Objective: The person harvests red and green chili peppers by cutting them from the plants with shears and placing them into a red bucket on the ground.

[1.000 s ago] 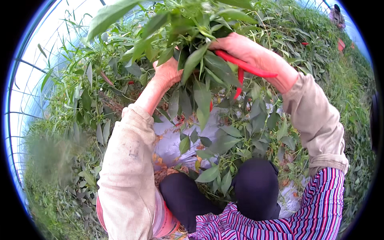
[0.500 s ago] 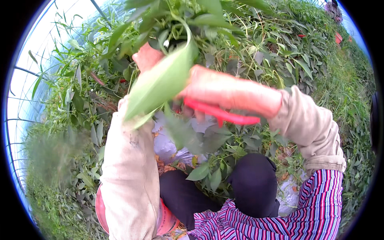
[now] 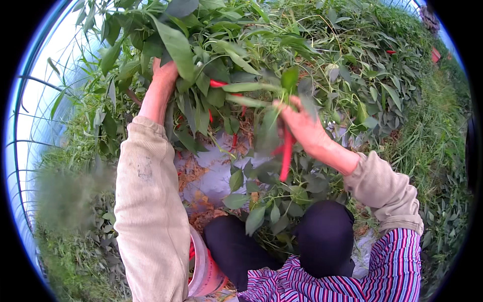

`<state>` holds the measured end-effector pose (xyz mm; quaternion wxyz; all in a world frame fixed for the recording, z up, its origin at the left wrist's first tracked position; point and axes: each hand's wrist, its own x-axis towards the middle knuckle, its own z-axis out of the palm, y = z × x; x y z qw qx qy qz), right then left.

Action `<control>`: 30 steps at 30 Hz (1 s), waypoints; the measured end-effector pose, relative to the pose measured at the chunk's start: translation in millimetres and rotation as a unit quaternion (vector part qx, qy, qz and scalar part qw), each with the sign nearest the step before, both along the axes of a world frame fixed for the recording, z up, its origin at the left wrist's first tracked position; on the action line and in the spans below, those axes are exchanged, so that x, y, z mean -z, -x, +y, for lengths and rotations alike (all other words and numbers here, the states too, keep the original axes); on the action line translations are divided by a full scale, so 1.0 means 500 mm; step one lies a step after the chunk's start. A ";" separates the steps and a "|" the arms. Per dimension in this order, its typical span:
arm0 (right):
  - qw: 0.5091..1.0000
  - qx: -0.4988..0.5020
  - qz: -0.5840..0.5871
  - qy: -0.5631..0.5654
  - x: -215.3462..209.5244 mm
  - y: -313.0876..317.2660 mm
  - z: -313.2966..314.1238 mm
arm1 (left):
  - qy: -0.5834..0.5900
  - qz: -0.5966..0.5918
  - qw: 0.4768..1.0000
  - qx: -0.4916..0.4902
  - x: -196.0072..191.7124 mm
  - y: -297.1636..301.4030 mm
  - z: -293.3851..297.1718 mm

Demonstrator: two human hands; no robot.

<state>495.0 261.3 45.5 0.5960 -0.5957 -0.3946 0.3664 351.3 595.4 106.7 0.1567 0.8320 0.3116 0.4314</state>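
My right hand (image 3: 307,128) is curled among leaves right of the middle. Long red chili peppers (image 3: 287,156) stick out below its palm, and its fingertips touch a leafy pepper branch (image 3: 289,80). My left hand (image 3: 165,75) reaches into the pepper plant (image 3: 176,48) at the upper left, where foliage hides its fingers. Between the hands, more red chilies hang on the plant, one red chili (image 3: 218,83) high up and another red chili (image 3: 234,141) lower down.
A pinkish bucket (image 3: 206,272) with red chilies inside stands by my left knee. Pale plastic sheeting (image 3: 204,176) covers the ground under the plants. Curved hoops and film (image 3: 30,126) form the left wall. A person (image 3: 429,20) is far off at upper right.
My right hand has moved right and slightly down from the plant's middle, the red chilies now pointing downward. My left hand has shifted left, and the large leaf before my arms has swung up.
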 end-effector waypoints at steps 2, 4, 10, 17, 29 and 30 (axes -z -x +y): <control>0.980 0.035 0.114 -0.156 -0.026 0.011 0.045 | 0.022 -0.015 0.999 0.027 -0.006 0.011 -0.016; 0.945 0.033 0.212 -0.249 -0.055 0.031 0.061 | 0.037 -0.022 0.998 0.044 -0.008 0.018 -0.037; 0.982 -0.097 0.057 -0.153 -0.088 0.122 0.052 | 0.025 -0.146 0.984 0.104 0.047 0.029 -0.065; 0.915 0.110 -0.378 -0.092 -0.010 0.113 0.196 | 0.005 0.073 0.997 -0.020 0.037 0.014 -0.016; 0.985 -0.099 -0.132 -0.043 -0.031 0.074 0.266 | 0.034 0.106 0.992 -0.053 0.030 -0.030 -0.053; 0.987 -0.135 -0.083 -0.025 -0.034 0.064 0.254 | 0.004 0.096 0.994 -0.053 0.032 -0.029 -0.059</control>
